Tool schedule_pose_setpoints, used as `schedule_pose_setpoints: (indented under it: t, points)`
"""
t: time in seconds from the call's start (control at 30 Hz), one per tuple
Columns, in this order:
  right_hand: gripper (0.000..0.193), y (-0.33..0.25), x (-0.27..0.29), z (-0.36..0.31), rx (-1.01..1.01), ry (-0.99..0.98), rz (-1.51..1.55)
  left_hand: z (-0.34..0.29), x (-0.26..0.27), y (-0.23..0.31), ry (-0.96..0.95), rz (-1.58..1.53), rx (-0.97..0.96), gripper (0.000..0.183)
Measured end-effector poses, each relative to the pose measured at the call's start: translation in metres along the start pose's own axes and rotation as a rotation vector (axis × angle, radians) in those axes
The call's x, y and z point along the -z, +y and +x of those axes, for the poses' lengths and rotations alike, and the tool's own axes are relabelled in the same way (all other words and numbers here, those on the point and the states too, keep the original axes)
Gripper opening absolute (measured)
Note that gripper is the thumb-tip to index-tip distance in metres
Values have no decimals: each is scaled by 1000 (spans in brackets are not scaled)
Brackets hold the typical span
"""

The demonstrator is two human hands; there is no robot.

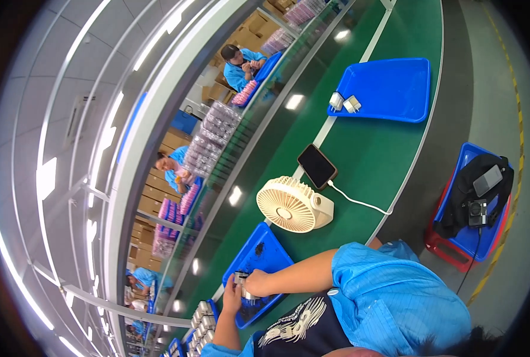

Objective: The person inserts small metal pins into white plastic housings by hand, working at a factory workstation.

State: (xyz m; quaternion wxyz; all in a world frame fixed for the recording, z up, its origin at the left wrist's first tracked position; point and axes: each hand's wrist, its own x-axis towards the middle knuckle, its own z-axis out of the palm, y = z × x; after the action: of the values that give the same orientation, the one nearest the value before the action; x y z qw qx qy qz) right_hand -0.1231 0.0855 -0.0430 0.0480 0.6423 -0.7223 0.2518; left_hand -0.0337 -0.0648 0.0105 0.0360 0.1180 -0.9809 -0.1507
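The conveyor belt [372, 149] is green with a white stripe [375, 38] along it. On it lie a bright blue tray [396, 89] holding two white chargers [344, 103], a black phone [317, 166] with a white cable [360, 202], and a cream fan [292, 205]. Another blue tray [259, 250] sits under the hands. The sleeve [390, 291] is light blue; the apron [303, 330] is dark navy with a white pattern. Beside the belt, on the grey floor [491, 89] with a yellow line [518, 107], a blue bin [464, 238] on a red one [446, 250] holds a black bag [479, 178].
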Motion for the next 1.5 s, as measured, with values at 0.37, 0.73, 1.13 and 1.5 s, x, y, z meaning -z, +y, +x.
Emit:
schedule_pose_setpoints:
  t: [0.37,0.73,1.13,1.5]
  points:
    - [31,-4,7,-12,-71,91,73,28,-7,-30,-49,-62,-80,63]
    - [47,3,17,-12,-118,-38,146,18,-8,-15,29,-64,-221,40]
    - [50,8,9,-21,-152,59,64,1,10,10,-120,-154,-236,85]
    - [33,-1,35,-25,-281,36,-269,-3,11,39,-265,166,4,111]
